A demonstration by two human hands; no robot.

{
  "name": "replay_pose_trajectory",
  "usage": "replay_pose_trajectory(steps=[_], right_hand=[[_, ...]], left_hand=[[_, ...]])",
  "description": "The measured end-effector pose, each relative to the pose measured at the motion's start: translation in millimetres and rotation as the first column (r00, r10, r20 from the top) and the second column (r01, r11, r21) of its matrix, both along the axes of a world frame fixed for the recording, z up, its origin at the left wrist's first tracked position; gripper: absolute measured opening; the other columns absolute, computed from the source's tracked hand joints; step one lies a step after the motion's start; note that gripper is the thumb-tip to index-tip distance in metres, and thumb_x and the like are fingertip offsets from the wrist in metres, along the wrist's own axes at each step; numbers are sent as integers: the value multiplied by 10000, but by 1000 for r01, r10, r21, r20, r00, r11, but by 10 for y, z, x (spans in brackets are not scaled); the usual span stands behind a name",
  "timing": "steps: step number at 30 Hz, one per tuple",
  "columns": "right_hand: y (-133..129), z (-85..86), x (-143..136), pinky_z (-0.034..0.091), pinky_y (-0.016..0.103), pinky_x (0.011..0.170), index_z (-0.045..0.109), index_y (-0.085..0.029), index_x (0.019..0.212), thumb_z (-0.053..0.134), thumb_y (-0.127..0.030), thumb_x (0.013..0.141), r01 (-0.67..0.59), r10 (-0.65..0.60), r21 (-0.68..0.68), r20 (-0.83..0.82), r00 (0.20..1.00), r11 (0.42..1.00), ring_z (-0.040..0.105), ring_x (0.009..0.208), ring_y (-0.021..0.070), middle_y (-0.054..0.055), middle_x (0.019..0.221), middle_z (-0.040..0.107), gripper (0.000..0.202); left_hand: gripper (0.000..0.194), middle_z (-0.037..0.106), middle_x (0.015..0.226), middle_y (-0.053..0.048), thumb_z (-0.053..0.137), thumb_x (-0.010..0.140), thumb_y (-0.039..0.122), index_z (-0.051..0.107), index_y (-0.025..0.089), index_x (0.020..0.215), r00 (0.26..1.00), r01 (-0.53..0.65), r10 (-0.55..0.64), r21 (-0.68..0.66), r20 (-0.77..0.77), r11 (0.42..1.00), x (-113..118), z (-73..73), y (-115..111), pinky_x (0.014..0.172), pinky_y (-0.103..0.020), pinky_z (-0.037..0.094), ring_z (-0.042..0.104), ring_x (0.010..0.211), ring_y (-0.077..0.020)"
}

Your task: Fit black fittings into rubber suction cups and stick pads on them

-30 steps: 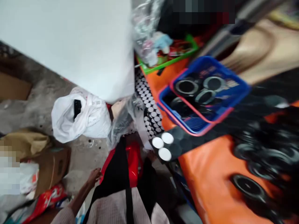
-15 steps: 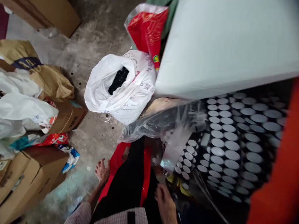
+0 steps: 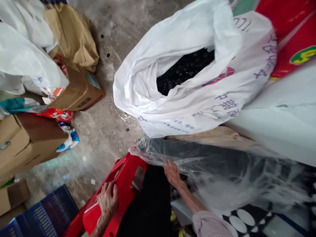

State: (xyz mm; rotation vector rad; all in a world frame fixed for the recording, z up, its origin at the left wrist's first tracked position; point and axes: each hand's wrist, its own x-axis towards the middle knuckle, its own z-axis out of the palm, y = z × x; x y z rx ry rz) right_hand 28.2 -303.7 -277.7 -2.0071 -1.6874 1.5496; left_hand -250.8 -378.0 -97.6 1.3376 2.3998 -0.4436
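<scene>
My left hand [image 3: 108, 199] rests on a red plastic seat with cut-outs [image 3: 127, 174], fingers laid over its surface. My right hand [image 3: 172, 172] is at the near edge of a clear plastic bag [image 3: 197, 158], its fingers loosely bent; whether they touch the plastic is hard to tell. Black fabric [image 3: 148, 200] lies between my two hands. Beyond them stands a white sack [image 3: 138, 82] with purple writing, its top rolled open. Small shiny black pieces [image 3: 185, 70] fill the opening.
Cardboard boxes [image 3: 46, 138], white bags [image 3: 27, 59] and a brown paper bag [image 3: 76, 36] crowd the left. A dark blue box [image 3: 46, 210] lies lower left. On the right are a pale, large block [image 3: 283, 108], a red bag [image 3: 291, 33] and black fabric with white dots [image 3: 240, 219].
The view has moved closer to the white sack. My left hand has come onto the red plastic seat. My right hand has moved forward to the clear plastic bag.
</scene>
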Motion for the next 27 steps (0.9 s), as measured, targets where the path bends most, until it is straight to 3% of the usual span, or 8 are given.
replay_pose_trajectory(steps=[3, 6, 9, 14, 21, 23, 25, 27], right_hand=[[198, 62, 174, 494, 355, 777, 637, -159, 831, 462, -279, 907, -37, 38, -30, 31, 999, 999, 622, 817, 189, 71, 841, 662, 226], [358, 211, 309, 464, 280, 649, 558, -164, 724, 512, -388, 916, -23, 24, -41, 31, 999, 999, 559, 634, 114, -21, 690, 587, 299], [409, 358, 327, 398, 264, 573, 468, -204, 618, 429, -428, 892, 24, -24, -16, 31, 999, 1000, 511, 574, 126, -25, 601, 534, 356], [413, 605, 221, 366, 282, 577, 397, -242, 586, 343, -445, 825, 43, -44, 57, 21, 999, 997, 478, 577, 153, 3, 599, 500, 318], [442, 1312, 501, 398, 254, 552, 419, -234, 615, 320, -452, 885, 26, -28, 130, 13, 1000, 991, 477, 540, 133, -9, 625, 485, 360], [443, 1538, 659, 400, 240, 520, 421, -236, 608, 333, -468, 901, 49, -54, 154, 24, 998, 987, 465, 514, 127, -18, 601, 475, 384], [410, 1731, 823, 410, 230, 506, 425, -238, 606, 376, -497, 901, 113, -118, 166, 17, 993, 980, 464, 501, 125, -28, 581, 468, 395], [339, 1883, 977, 421, 224, 500, 436, -241, 613, 421, -525, 891, 215, -220, 175, 9, 976, 961, 465, 494, 126, -36, 562, 457, 397]], left_hand=[[314, 653, 999, -62, 378, 932, 292, 660, 215, 1046, 1000, -6, 6, -31, -17, 1000, 43, 48, 60, 687, -279, 423, 614, 963, -215], [320, 656, 999, -67, 369, 937, 290, 665, 209, 1026, 999, -18, 17, -40, -34, 999, 78, 91, 117, 667, -284, 413, 614, 970, -222], [308, 653, 993, -65, 382, 930, 288, 660, 211, 1036, 1000, -8, 8, -13, -24, 1000, 69, 93, 114, 716, -287, 417, 605, 992, -218], [303, 649, 1010, -71, 394, 919, 315, 657, 215, 1030, 1000, -2, 2, 28, 1, 1000, 49, 64, 57, 785, -304, 412, 586, 1024, -229], [328, 666, 966, -87, 374, 887, 344, 657, 211, 984, 999, -36, 35, 46, 23, 998, 56, 106, 37, 739, -333, 433, 600, 968, -257], [299, 672, 923, -86, 417, 839, 378, 666, 229, 907, 991, -100, 94, 72, 93, 992, 44, 113, 55, 734, -353, 455, 606, 947, -278], [265, 679, 860, -83, 503, 762, 443, 668, 239, 799, 946, -262, 227, 132, 232, 956, 58, 54, 153, 770, -387, 480, 615, 913, -299], [319, 689, 803, -83, 544, 729, 526, 664, 230, 742, 795, -522, 428, 127, 429, 843, 148, -102, 383, 800, -411, 503, 640, 875, -304]])
